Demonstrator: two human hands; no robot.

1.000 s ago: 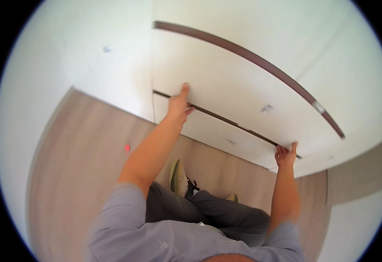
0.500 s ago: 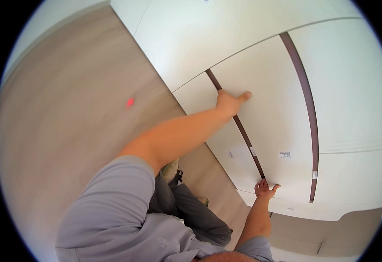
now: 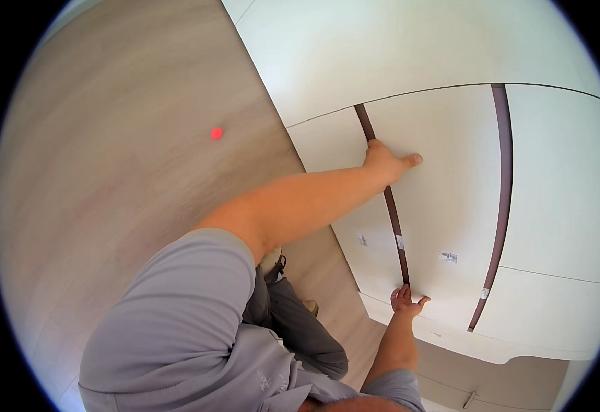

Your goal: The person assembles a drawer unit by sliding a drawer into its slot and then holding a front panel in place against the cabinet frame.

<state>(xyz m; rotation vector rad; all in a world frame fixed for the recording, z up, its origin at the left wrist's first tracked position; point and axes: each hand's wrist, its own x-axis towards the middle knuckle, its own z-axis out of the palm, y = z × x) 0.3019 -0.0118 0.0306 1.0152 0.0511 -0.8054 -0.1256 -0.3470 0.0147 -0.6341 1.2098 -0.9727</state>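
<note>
My left hand point(image 3: 390, 165) is at a white drawer front point(image 3: 444, 199), its fingers tucked into a long dark brown grip slot point(image 3: 394, 213) and its thumb lying on the white face. My right hand point(image 3: 408, 301) is at the other end of the same slot. Its fingers curl at the edge there, with the thumb sticking out over the face. Both sets of fingertips are partly hidden by the slot. Between the hands, a small label point(image 3: 400, 242) lies on the slot, and a printed sticker point(image 3: 449, 257) on the drawer front.
A second dark slot point(image 3: 503, 158) runs beyond this front, with more white panels point(image 3: 560, 185) past it. Wood-look floor point(image 3: 142, 89) lies to the left, bearing a small bright red spot point(image 3: 217, 133). A grey-brown cabinet front with a bar handle point(image 3: 470, 399) is at lower right.
The view has turned, so the cabinet appears rotated and shifted. Both hands keep their places along the same slot. The drawer front shows no clear movement.
</note>
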